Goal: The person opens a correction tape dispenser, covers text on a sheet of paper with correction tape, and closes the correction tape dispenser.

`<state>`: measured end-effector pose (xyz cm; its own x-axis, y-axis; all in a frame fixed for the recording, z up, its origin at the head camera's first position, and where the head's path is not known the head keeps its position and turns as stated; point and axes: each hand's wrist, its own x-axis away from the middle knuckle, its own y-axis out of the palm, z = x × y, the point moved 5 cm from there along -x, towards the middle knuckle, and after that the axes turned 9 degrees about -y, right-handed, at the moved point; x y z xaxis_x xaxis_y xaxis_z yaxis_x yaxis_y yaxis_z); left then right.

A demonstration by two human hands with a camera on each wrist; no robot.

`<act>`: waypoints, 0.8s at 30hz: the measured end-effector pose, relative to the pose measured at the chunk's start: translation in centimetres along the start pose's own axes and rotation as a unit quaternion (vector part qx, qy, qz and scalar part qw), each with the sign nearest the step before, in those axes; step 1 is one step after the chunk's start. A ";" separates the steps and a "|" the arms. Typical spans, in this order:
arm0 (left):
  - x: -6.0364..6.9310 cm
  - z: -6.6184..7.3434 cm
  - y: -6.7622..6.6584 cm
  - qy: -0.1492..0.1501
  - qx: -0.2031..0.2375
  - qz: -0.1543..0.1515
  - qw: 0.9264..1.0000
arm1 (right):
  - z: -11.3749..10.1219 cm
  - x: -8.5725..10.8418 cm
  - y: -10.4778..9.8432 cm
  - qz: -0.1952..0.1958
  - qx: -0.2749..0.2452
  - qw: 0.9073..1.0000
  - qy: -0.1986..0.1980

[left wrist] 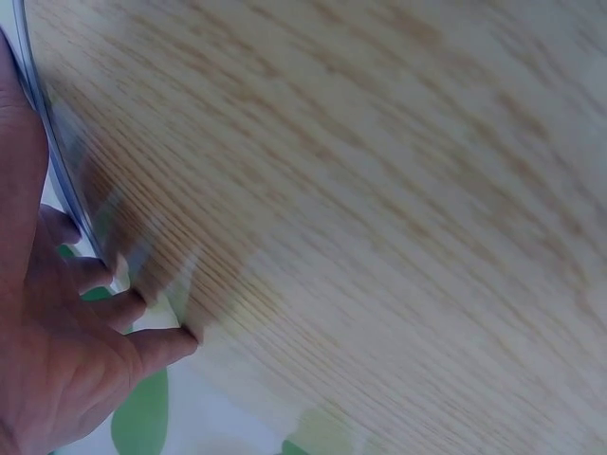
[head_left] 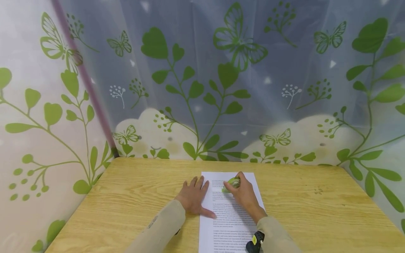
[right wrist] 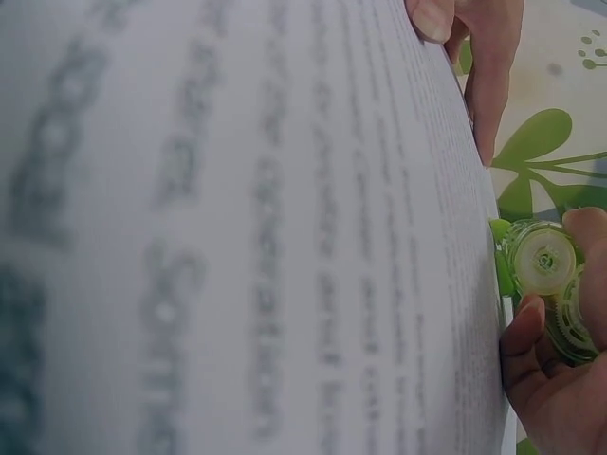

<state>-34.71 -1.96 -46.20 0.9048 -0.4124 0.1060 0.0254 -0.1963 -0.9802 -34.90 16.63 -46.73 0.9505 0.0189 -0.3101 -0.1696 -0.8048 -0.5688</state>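
Note:
A printed sheet of paper [head_left: 206, 233] lies on the wooden table, covered in lines of text. My left hand [head_left: 192, 197] rests at its left edge with spread fingers, the thumb reaching onto the page. In the left wrist view the left hand's [left wrist: 71, 355] fingertips touch the surface. My right hand [head_left: 246, 196] grips a green, see-through correction tape [head_left: 234, 182] over the upper text. The right wrist view shows the round reels of the correction tape [right wrist: 545, 261] between thumb and fingers, its tip close to the paper; whether it touches is hard to tell.
The wooden table [head_left: 142, 186] stretches to both sides of the sheet. Behind it hangs a curtain [head_left: 196, 133] printed with green leaves and butterflies, and a similar one [head_left: 53, 140] hangs at the left. A black device [head_left: 255, 242] is strapped at the right wrist.

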 end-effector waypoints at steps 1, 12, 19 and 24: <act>0.0 0.0 0.0 0.000 -0.001 0.000 1.000 | 0.0 0.0 0.0 0.000 0.000 1.000 0.000; 0.1 0.0 -0.1 0.003 0.001 0.006 1.000 | 0.1 0.1 -0.2 0.002 -0.011 1.000 0.001; 0.1 0.1 0.0 0.004 0.000 0.005 1.000 | 0.4 0.3 -0.4 0.000 -0.014 1.000 0.010; 0.1 0.1 0.0 0.002 -0.002 0.001 1.000 | 0.4 0.2 -0.6 -0.002 -0.023 1.000 0.013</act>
<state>-34.63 -1.94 -46.19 0.9033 -0.4161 0.1045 0.0221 -0.1981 -0.9799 -34.70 17.37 -46.76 0.9577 0.0072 -0.2876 -0.1544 -0.8306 -0.5350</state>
